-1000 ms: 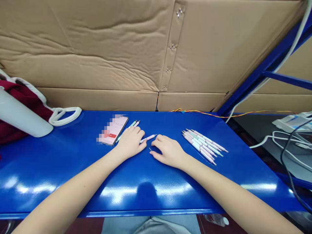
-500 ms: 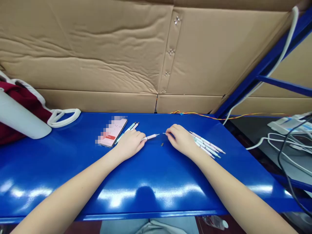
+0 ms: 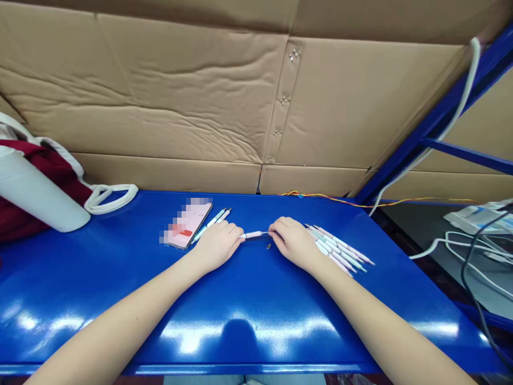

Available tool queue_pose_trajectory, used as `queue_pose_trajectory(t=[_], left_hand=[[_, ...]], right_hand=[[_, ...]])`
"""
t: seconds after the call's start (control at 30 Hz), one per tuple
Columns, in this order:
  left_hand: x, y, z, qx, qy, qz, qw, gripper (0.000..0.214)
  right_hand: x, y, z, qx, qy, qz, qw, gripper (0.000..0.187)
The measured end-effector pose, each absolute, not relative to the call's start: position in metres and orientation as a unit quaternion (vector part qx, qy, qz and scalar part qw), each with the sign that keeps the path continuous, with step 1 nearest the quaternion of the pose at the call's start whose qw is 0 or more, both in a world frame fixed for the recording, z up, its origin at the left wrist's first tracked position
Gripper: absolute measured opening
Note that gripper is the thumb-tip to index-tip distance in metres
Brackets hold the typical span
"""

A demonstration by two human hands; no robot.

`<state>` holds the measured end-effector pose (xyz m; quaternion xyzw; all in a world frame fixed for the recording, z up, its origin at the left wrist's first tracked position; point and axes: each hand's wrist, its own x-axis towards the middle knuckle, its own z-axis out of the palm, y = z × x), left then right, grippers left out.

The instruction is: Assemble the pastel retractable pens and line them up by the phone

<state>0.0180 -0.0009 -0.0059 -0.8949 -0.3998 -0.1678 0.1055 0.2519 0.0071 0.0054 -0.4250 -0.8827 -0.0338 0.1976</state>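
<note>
A pale pink pen (image 3: 253, 235) lies level in my left hand (image 3: 220, 243), whose fingers are closed round its barrel, with the tip pointing right. My right hand (image 3: 292, 238) is pinched at that tip; whatever small, thin piece is between the fingertips is mostly hidden by them. Just below the pen, a tiny dark piece (image 3: 269, 246) rests on the blue table (image 3: 248, 289). Several pale pens (image 3: 340, 248) lie side by side to the right of my right hand. Two more pens (image 3: 214, 220) are behind my left hand.
A phone (image 3: 190, 224) with a lit screen lies left of the pens. At the far left are a white cylinder (image 3: 40, 187) and a dark red bag (image 3: 52, 166) with white straps. Cardboard (image 3: 192, 107) stands behind the table; cables (image 3: 452, 240) lie at the right.
My right hand has moved left, so its fingertips now meet the pen tip where a gap was. The pen has turned nearer to level. The camera view has tilted up slightly.
</note>
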Motion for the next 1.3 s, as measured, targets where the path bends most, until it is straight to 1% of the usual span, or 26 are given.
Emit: queue_pose_trajectory(t=[0.17, 0.27, 0.3, 0.37, 0.4, 0.43, 0.5, 0.57, 0.7, 0.87, 1.13, 1.3], left_hand=[[0.020, -0.004, -0.006, -0.900, -0.396, -0.152, 0.101, 0.027], [0.020, -0.003, -0.006, -0.899, -0.397, -0.155, 0.096, 0.026], [0.020, -0.003, -0.005, -0.898, -0.400, -0.157, 0.093, 0.026], [0.019, -0.001, -0.002, -0.895, -0.409, -0.156, 0.088, 0.026], [0.018, -0.001, -0.001, -0.894, -0.413, -0.152, 0.086, 0.027], [0.018, -0.001, 0.001, -0.892, -0.419, -0.147, 0.084, 0.027], [0.016, -0.002, 0.004, -0.889, -0.429, -0.135, 0.079, 0.026], [0.013, -0.006, 0.005, -0.888, -0.437, -0.126, 0.070, 0.025], [0.005, -0.014, 0.000, -0.880, -0.457, -0.128, 0.037, 0.027], [0.002, -0.019, -0.003, -0.885, -0.443, -0.142, 0.010, 0.027], [0.007, -0.026, 0.003, -0.884, -0.441, -0.153, -0.010, 0.025], [0.008, -0.028, 0.003, -0.886, -0.436, -0.155, -0.013, 0.025]], right_hand=[[0.246, 0.005, 0.001, -0.413, -0.885, -0.004, 0.214, 0.014], [0.250, 0.008, 0.003, -0.415, -0.878, 0.063, 0.230, 0.011], [0.253, 0.010, 0.004, -0.422, -0.870, 0.101, 0.235, 0.013], [0.260, 0.013, 0.009, -0.449, -0.846, 0.176, 0.228, 0.028], [0.263, 0.013, 0.012, -0.462, -0.838, 0.199, 0.211, 0.032], [0.266, 0.012, 0.014, -0.466, -0.840, 0.208, 0.185, 0.032], [0.268, 0.008, 0.016, -0.449, -0.863, 0.186, 0.133, 0.030], [0.266, 0.000, 0.014, -0.424, -0.887, 0.142, 0.117, 0.030], [0.258, -0.011, 0.005, -0.429, -0.888, 0.099, 0.135, 0.016], [0.254, -0.011, -0.002, -0.442, -0.868, 0.110, 0.200, 0.010], [0.244, -0.014, -0.004, -0.437, -0.855, 0.119, 0.253, 0.008], [0.242, -0.015, -0.005, -0.416, -0.867, 0.117, 0.250, 0.010]])
